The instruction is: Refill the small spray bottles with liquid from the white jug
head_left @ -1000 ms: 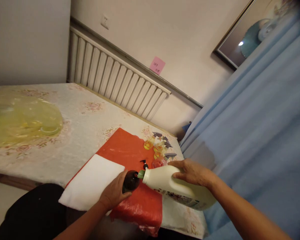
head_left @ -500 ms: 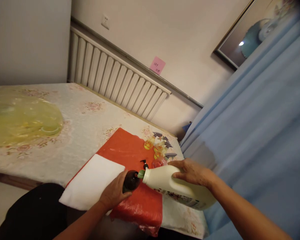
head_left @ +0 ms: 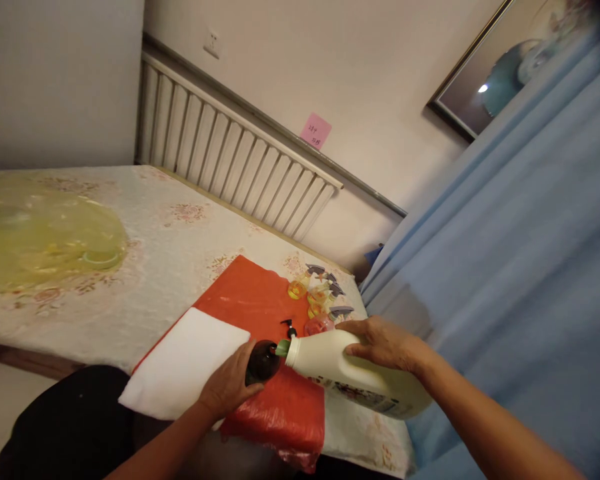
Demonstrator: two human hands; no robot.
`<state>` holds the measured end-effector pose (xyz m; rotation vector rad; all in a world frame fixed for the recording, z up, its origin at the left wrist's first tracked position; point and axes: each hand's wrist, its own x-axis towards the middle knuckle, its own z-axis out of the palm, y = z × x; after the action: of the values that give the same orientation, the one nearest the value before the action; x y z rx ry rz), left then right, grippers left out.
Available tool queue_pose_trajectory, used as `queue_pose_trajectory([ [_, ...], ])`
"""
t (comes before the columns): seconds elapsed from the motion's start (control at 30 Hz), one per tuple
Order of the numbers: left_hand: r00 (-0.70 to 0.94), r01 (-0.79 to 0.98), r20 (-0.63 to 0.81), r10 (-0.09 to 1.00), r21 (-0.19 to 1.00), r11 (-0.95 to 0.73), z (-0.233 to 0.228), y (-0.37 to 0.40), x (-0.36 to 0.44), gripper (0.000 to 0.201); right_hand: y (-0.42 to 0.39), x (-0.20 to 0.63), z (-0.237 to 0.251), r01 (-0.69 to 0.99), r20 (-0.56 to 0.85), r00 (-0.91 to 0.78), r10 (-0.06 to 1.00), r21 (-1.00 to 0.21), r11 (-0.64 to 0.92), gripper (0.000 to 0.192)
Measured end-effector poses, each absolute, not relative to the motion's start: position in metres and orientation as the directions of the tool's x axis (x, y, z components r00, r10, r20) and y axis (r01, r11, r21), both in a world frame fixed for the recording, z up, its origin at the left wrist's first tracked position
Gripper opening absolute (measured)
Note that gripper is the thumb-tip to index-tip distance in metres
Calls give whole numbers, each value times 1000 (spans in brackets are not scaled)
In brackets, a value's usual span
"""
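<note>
Jug (head_left: 325,357) tilts beneath fingers (head_left: 354,327) of the gripping right hand (head_left: 386,345), mouth (head_left: 292,353) at the bottle (head_left: 263,363) the left hand (head_left: 227,385) clasps.

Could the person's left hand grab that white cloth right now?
Probably not yet: the left hand is holding the dark bottle. Reach looks easy, though, since the white cloth lies close by that hand, with nothing seen between them.

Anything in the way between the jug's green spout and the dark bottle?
Nothing visible. The jug, tilted in the right hand, has its green spout at the top of the dark bottle held by the left hand; whether they touch, I can't tell. The black pump head is beyond them, clear of the gap.
</note>
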<state>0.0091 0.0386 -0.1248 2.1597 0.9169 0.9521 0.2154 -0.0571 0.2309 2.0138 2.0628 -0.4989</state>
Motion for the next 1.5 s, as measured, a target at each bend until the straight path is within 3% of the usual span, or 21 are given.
queue_pose_trajectory([
  [1.5, 492, 343, 395, 776, 732, -589, -130, 40, 10, 90, -55, 213, 233, 997, -392, -52, 918, -74, 25, 41],
])
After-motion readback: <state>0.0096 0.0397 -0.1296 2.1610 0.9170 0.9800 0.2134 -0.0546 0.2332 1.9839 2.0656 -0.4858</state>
